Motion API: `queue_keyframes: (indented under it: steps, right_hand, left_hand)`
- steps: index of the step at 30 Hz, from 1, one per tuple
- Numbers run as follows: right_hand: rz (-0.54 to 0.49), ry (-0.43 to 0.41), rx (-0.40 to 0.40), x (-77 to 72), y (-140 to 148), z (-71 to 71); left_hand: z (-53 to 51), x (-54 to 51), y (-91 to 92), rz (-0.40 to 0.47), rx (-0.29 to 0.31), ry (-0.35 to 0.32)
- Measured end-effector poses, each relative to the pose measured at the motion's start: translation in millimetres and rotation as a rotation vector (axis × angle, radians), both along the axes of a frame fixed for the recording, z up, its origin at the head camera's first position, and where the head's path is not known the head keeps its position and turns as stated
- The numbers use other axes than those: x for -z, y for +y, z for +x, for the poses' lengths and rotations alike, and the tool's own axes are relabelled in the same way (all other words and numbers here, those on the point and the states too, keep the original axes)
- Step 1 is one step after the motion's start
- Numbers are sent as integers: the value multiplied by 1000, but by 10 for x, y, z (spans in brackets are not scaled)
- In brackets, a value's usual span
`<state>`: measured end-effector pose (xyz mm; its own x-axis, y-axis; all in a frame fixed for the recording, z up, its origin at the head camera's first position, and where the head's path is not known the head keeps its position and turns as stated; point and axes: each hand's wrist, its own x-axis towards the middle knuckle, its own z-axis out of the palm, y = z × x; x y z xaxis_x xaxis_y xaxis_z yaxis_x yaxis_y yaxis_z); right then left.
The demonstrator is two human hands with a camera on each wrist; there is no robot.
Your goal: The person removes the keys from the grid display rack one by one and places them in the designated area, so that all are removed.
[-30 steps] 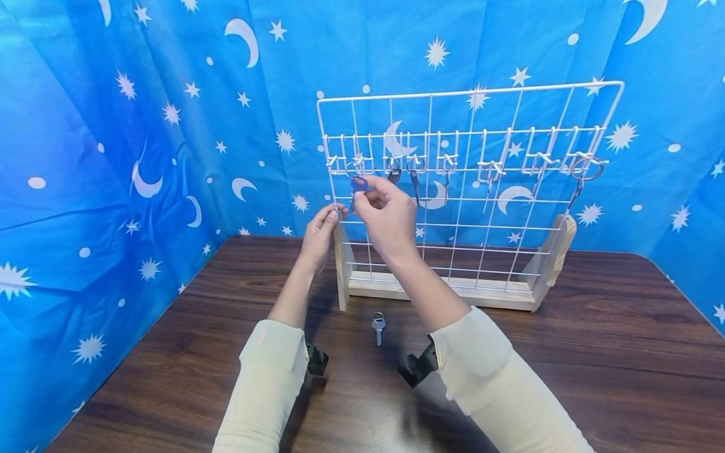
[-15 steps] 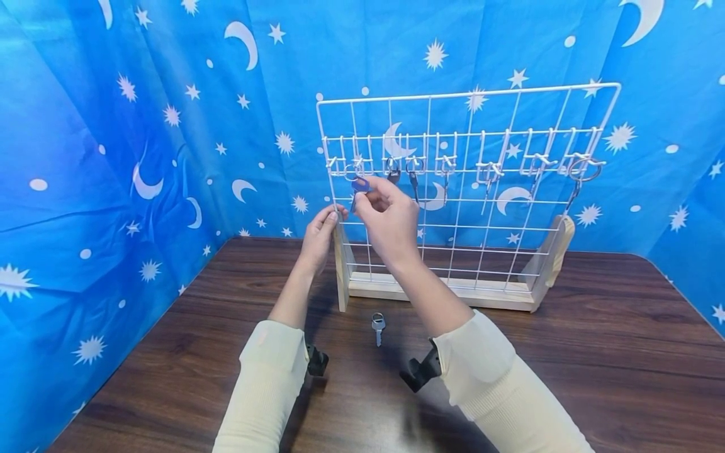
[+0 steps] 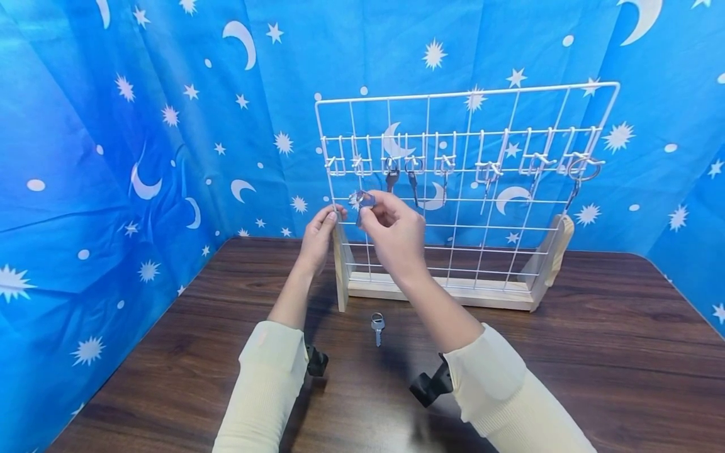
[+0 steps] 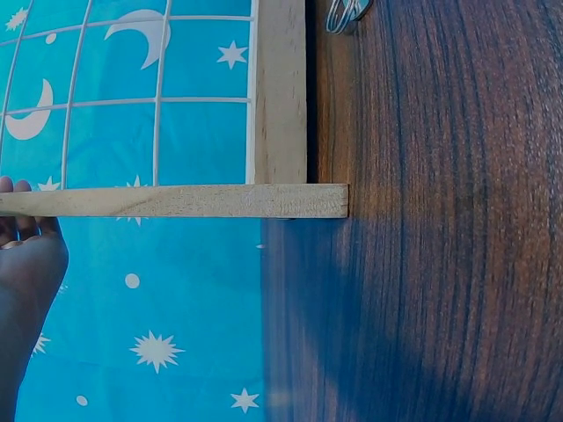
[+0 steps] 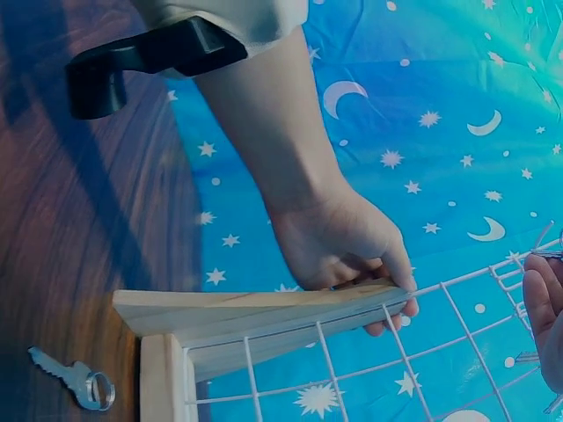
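- Biggest change from half a second ago: your right hand (image 3: 393, 234) has dropped a little and slid slightly right, and the held key (image 3: 365, 201) came along with it.
- In the earlier frame its ring was up at the second hook (image 3: 361, 166) from the left; now it's below that hook, clear of it, left of the picture's middle.
- Your right thumb and fingers are pinching that key by its head. Bluish-purple before, it looks greyer now.
- Your left hand (image 3: 318, 240) hasn't really moved: it's gripping the top of the left side panel (image 3: 340, 270), right where the wire grid (image 3: 467, 94) meets the wood.
- Loose key count: one, the silver key (image 3: 377, 326) lying on the table (image 3: 623, 352), lower middle of the frame, same spot as before, ring toward the rack.
- Hanging keys (image 3: 392, 181): I get six, running from the centre to the right, same as earlier.
- Hooks: I count eight in a row across the grid.
- Wood: two side panels, counting the right one (image 3: 555, 255), plus one base board (image 3: 436, 290).
- Also two cream sleeves (image 3: 266, 384) and two black wrist mounts (image 3: 430, 385) at the bottom.
- One blue star-and-moon cloth (image 3: 187, 148) fills the background.
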<state>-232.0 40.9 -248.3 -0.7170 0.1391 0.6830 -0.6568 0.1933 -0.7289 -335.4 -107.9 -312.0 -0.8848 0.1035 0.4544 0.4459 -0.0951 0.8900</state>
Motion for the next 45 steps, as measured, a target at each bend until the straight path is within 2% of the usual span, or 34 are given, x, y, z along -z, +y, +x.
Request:
queue_keyframes:
  steps: [15,23,29,37,45]
  right_hand:
    - [7,-41,-8,283,54,136]
    - [22,-123,-16,434,132,152]
    - [-28,-168,-33,525,257,120]
    - [-9,-259,-13,610,362,118]
    - [-6,-376,-50,694,412,87]
  left_hand:
    - [12,-7,1,9,3,-6]
    - [-2,4,0,13,-4,-7]
    - [-15,12,-1,10,4,5]
    - [-20,22,-1,28,8,5]
    - [-19,17,0,30,11,6]
